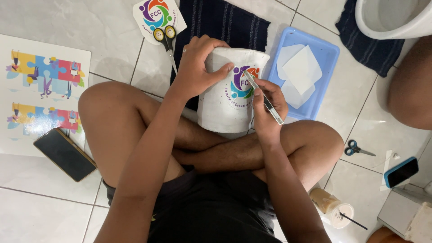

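A white ceramic pot (222, 105) lies tilted on my crossed legs, with a round multicoloured sticker (242, 83) on its side. My left hand (198, 67) grips the pot's upper rim, thumb resting beside the sticker. My right hand (267, 105) holds a thin silver blade-like tool (265, 99), its tip touching the sticker's right edge.
A blue tray (321, 58) with white sheets sits right of the pot. Yellow-handled scissors (167, 40) lie on a cut-out sticker (155, 15) by a dark cloth (225, 22). Printed puzzle sheets (40, 90), a phone (65, 154), blue scissors (357, 148), another phone (401, 172) and a lidded cup (335, 209) surround me. Another person's knee (411, 85) is at right.
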